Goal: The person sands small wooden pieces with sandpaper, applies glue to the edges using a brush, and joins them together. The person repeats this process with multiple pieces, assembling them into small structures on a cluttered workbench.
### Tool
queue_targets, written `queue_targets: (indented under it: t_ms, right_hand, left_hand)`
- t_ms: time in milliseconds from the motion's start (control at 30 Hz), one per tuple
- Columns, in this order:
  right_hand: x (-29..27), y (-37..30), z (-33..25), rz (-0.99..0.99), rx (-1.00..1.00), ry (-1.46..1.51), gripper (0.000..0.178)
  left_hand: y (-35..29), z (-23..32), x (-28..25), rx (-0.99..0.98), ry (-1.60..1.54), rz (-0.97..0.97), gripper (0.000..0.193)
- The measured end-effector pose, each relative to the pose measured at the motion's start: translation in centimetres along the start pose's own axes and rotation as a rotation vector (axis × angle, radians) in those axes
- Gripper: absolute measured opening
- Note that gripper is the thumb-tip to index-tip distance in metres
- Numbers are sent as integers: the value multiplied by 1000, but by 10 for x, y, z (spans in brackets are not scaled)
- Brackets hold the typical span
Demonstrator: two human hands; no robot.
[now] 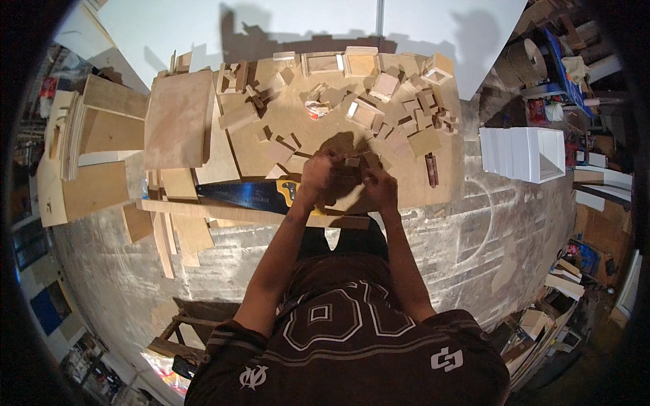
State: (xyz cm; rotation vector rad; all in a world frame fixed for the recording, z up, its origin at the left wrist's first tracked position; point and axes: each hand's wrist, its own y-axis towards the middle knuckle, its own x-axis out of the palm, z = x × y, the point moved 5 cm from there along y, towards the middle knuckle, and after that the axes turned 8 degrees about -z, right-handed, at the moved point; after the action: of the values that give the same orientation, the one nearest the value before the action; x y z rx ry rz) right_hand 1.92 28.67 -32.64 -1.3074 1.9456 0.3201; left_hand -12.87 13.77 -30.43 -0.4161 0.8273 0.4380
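Over the near part of the wooden work table [423, 193], my left hand [315, 173] and my right hand [380, 189] are a short way apart, both with curled fingers. A small wood block [352, 162] shows in the shadow between them. Whether either hand grips the block I cannot make out, as the fingertips are dark. Just left of my left hand lies a handsaw [247, 195] with a dark blade and a yellow handle [290, 191]. Its blade points left.
Small wood offcuts [424, 118] and little box-like wooden pieces [365, 115] litter the table. A large board [179, 120] lies at its left, and a long strip [250, 212] runs along the near edge. White stacked panels [521, 154] stand to the right. Behind rises a white wall [420, 27].
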Motion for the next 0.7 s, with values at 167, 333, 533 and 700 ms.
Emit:
queue_targets:
  t_ms: [167,333,533,700]
  right_hand:
    - [8,-12,-2,-9,-16,73,40]
    - [10,-13,4,13,-12,61,45]
    - [11,-13,-8,19,10,58,44]
    - [12,-14,-5,76,8,73,43]
  left_hand:
    - [-3,5,-7,-32,51,41,27]
    - [-19,33,-29,19,23,150,35]
    - [-32,28,1,97,17,-59,31]
    - [-30,33,0,95,-12,0,25]
